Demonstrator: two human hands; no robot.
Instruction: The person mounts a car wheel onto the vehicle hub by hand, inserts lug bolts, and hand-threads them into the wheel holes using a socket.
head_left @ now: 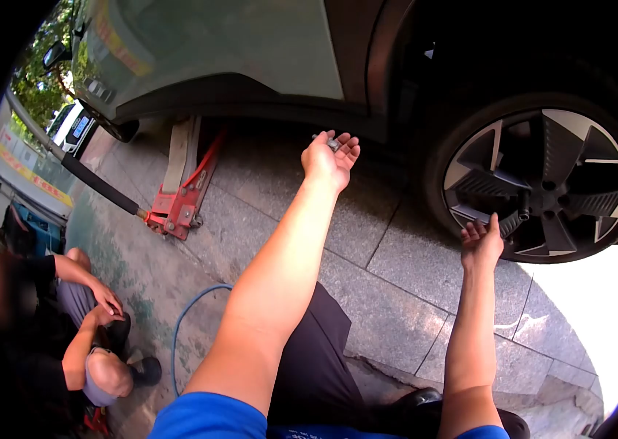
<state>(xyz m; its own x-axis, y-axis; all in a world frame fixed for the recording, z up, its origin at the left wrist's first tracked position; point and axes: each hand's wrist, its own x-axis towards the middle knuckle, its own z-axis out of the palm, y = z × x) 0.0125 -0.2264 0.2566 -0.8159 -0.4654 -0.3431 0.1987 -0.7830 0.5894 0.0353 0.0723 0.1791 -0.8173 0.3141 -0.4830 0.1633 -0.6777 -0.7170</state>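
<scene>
My left hand (329, 157) is palm up with fingers loosely curled, cradling small metal pieces that look like lug nuts (334, 144). It is beside the car's lower sill. Farther right, my right hand (482, 243) is raised at the lower left of the wheel (559, 167), fingers apart and nothing visible in them. Just beyond its fingertips, a dark cylindrical piece (523, 205) sticks out from the wheel near the hub; whether it is a bolt or a socket I cannot tell. The wheel has dark spokes with silver faces.
A red floor jack (179, 207) with a long black-gripped handle (100, 183) stands under the car body (228, 47). At left sits another person (93, 322), hands together. A blue hose (181, 322) curves over the ground. Stone paving (411, 293) lies below the wheel.
</scene>
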